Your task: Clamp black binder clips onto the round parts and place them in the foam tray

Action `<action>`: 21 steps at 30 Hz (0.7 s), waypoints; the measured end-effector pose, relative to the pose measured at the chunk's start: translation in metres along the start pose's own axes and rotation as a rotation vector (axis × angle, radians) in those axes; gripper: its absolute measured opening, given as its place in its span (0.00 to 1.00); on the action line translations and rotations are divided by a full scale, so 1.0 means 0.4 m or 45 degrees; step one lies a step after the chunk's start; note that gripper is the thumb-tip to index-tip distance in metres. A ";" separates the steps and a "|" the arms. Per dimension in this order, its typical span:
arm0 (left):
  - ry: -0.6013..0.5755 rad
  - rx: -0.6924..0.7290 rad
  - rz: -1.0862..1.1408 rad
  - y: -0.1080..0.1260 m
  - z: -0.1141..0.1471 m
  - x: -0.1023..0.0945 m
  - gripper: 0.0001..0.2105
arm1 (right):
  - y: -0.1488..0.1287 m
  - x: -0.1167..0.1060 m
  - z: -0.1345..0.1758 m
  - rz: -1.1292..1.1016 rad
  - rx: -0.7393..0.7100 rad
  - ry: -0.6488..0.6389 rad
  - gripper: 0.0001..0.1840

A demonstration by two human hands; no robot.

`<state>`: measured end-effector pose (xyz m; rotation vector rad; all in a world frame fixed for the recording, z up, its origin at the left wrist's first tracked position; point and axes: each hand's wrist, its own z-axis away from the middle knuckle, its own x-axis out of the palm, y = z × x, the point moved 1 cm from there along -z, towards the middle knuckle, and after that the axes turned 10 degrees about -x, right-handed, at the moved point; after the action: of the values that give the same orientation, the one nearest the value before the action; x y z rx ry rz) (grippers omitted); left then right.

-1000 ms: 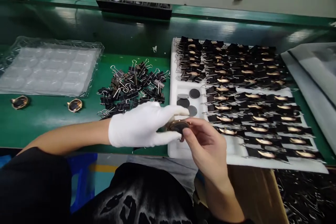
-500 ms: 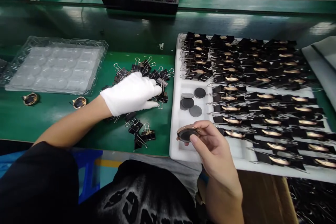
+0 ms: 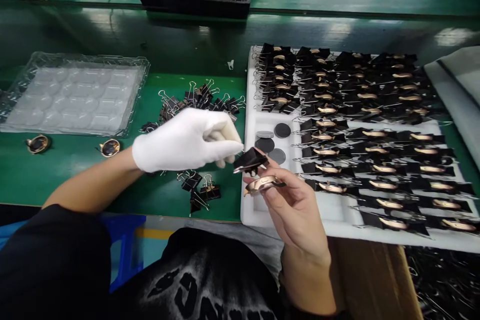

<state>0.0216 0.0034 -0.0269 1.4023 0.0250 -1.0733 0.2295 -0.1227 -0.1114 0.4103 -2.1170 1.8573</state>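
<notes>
Green bench: gloved left hand pinches black metal binder clip; at its five o'clock, right hand grips round gold metal case, likely rigid, best rim-held.

Glare patches on green panel — lower right corner dim, detail there seems soft.

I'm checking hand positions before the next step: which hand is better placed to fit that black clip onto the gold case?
Probably the left hand: it has the black clip at its fingertips, close to the gold case, while the right hand is busy holding that case.
</notes>
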 end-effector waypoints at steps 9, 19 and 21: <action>0.013 0.244 -0.440 -0.022 0.001 0.047 0.26 | 0.004 0.018 0.000 0.056 -0.157 -0.027 0.12; -0.015 0.165 -0.594 -0.022 0.003 0.069 0.28 | -0.030 0.032 -0.004 0.237 -0.155 -0.017 0.08; -0.035 0.197 -0.610 -0.027 0.001 0.069 0.27 | -0.028 0.030 0.001 0.221 -0.133 -0.022 0.08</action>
<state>0.0303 -0.0107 -0.0512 1.5624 0.2750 -1.5143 0.2228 -0.1246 -0.0966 0.2258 -2.3141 1.8281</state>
